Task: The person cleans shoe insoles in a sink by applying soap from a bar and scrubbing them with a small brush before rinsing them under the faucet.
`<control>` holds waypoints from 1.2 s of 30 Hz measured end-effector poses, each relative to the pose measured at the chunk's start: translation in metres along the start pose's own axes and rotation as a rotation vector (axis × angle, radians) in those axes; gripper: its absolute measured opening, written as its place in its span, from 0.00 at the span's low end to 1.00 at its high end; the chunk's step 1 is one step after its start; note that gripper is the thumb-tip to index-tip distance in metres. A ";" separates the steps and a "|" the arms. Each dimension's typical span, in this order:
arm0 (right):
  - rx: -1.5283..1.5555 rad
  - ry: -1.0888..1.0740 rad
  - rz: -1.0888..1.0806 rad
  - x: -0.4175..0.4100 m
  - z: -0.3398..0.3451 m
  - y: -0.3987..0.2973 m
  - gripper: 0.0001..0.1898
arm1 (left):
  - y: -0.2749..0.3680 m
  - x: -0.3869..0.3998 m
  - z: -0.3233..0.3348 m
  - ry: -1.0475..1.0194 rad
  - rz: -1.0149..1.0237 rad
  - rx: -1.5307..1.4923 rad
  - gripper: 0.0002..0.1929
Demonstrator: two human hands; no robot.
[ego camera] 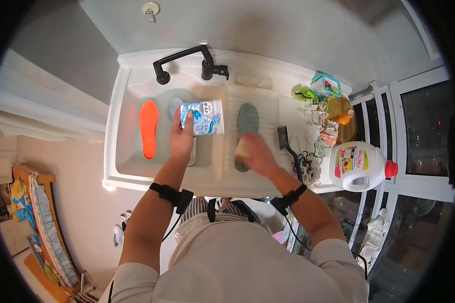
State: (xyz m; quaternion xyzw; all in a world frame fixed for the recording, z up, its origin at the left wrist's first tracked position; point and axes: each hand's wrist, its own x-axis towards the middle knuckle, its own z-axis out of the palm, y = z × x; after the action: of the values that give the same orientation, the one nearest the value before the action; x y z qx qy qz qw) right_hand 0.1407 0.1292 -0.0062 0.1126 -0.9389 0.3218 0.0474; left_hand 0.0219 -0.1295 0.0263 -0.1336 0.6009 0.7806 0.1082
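Note:
My left hand (182,140) grips a blue-and-white printed detergent pack (204,117) above the sink basin, thumb across its front. Over the ribbed washboard (228,151), my right hand (258,153) is blurred, fingers curled around a small pale yellow object (243,149) whose kind I cannot tell. Beneath that hand lies a grey-green insole (248,115), its lower half partly covered. An orange insole (148,128) rests in the water at the basin's left. Behind the pack, a pale grey insole (174,107) is largely hidden.
A black faucet (207,62) stands at the back. On the right are a scrub brush (283,140), shoelaces (309,168), crumpled cloths (314,117), a teal-rimmed container (326,85) and a large white jug (358,166) with a red cap. A window (424,128) borders that side.

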 end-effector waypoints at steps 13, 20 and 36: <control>-0.234 0.094 0.085 0.040 0.026 0.048 0.36 | -0.022 0.004 0.020 -0.089 -0.053 0.068 0.31; 0.521 0.417 0.647 0.064 -0.011 0.027 0.38 | -0.017 0.000 0.016 -0.083 -0.188 0.001 0.31; 0.525 0.300 0.706 0.050 -0.022 -0.036 0.19 | -0.051 0.000 0.063 -0.273 -0.297 -0.184 0.27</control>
State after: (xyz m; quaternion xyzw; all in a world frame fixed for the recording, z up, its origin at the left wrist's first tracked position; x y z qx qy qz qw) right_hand 0.1016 0.1061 0.0405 -0.2535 -0.7893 0.5578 0.0399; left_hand 0.0335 -0.0555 -0.0051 -0.1230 0.4805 0.8186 0.2897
